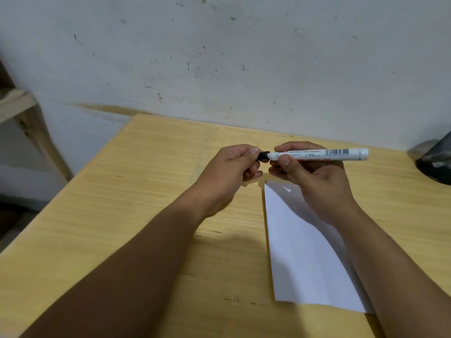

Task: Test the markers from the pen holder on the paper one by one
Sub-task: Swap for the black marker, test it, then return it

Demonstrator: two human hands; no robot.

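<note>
A white marker with a barcode on its barrel is held level above the table, its rear end pointing right. My right hand grips the barrel near its left end. My left hand pinches the black cap at that end; the cap touches the barrel. A white sheet of paper lies flat on the table under my right wrist, partly hidden by that arm. The black mesh pen holder stands at the table's far right, cut off by the frame edge.
The light wooden table butts against a scuffed white wall. A wooden frame stands off the table's left edge.
</note>
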